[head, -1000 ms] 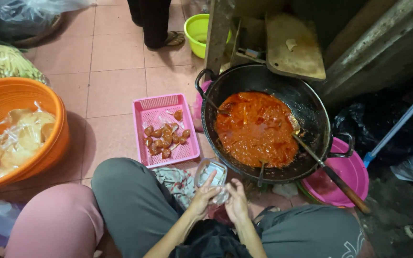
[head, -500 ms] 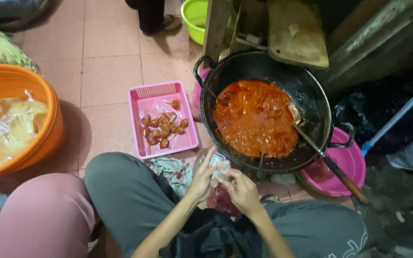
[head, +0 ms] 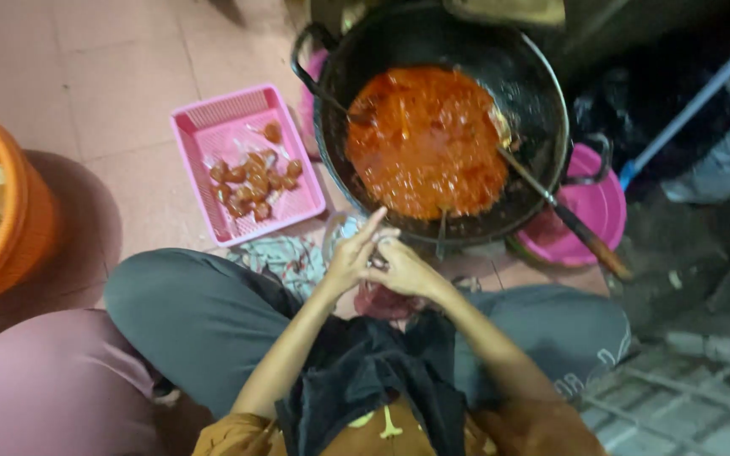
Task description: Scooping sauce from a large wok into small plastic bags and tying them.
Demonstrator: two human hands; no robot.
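Just in front of the person's crossed knees, the left hand and the right hand meet fingertip to fingertip, pinching together on something small between them. It appears to be the neck or edge of a small clear plastic bag, whose pale rim shows just above the left fingers. Whether either hand has it firmly clamped I cannot tell, as the fingers hide the spot. The left forefinger sticks out straight toward the wok; the other fingers curl in.

Below the hands, between the knees, lies a reddish filled packet — it looks like a portion already bagged, though it is half hidden by the wrists. Beside it on the tiles lies a crumpled patterned cloth.

Further out, the black wok holds a broad pool of red sauce, with a long-handled ladle resting in it and reaching out over the rim at the right. Plenty of sauce is left, so the portioning seems far from finished. To the left of the wok, the pink basket tray carries a cluster of brown fried pieces, roughly a third of its floor covered. An orange basin stands well apart at the left edge — and a pink bowl peeks from under the wok's right side.
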